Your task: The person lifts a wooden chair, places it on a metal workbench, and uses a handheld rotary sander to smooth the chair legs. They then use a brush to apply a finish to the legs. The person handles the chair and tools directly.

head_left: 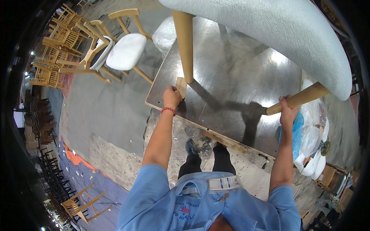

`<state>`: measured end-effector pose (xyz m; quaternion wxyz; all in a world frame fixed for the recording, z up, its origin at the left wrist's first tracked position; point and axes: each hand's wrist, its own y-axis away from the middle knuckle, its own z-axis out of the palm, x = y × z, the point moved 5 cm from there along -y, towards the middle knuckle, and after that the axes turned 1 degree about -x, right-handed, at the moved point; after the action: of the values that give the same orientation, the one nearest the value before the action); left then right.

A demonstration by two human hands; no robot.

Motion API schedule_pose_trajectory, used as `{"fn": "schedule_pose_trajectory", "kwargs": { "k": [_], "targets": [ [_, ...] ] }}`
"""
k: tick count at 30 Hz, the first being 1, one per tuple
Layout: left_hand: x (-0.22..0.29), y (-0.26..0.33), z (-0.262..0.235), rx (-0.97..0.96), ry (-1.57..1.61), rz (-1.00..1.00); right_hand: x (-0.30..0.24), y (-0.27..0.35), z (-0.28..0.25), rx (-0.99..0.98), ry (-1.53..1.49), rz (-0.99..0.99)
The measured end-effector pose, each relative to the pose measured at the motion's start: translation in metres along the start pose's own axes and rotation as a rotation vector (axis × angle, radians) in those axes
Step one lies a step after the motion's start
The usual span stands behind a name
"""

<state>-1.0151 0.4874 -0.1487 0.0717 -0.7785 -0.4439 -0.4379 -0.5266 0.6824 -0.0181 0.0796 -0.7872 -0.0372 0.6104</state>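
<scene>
Pale-seated chair [285,34] looms over the metal-topped table [246,61], one leg [184,46] ending at the table's left part, another leg [306,98] over its right. Fingers of the right hand [288,111] wrap the latter near its foot; the left hand [172,97] pinches a flat tan piece [182,85] beside the other tip. A slackened right hold could let the chair skid, catching the left fingers.

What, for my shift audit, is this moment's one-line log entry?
left hand: holding flat tan piece; right hand: holding tapered brown wooden leg; pale-grey fabric seat: above shiny grey tabletop
</scene>
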Motion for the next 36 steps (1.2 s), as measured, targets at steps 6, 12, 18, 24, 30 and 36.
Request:
{"fn": "schedule_pose_trajectory", "kwargs": {
  "k": [6,12,18,24,30,36],
  "targets": [
    [0.013,-0.004,0.000,-0.094,-0.111,-0.001,0.004,-0.007,-0.004,0.035,0.013,0.115],
    [0.046,-0.009,0.025,-0.185,-0.011,-0.003,0.000,0.001,0.000,0.037,0.012,0.039],
    [0.095,-0.029,-0.029,-0.383,-0.666,0.308,0.006,0.012,0.005,0.087,0.067,0.022],
    [0.296,0.026,-0.084,-0.079,0.258,0.813,0.031,0.009,0.013,0.286,0.031,-0.008],
    [0.333,0.001,-0.042,-0.035,0.531,0.765,0.036,-0.053,0.022,0.335,0.058,0.013],
    [0.355,0.013,-0.011,0.066,0.535,0.757,0.076,-0.121,0.013,0.347,0.074,-0.014]
  ]
}}
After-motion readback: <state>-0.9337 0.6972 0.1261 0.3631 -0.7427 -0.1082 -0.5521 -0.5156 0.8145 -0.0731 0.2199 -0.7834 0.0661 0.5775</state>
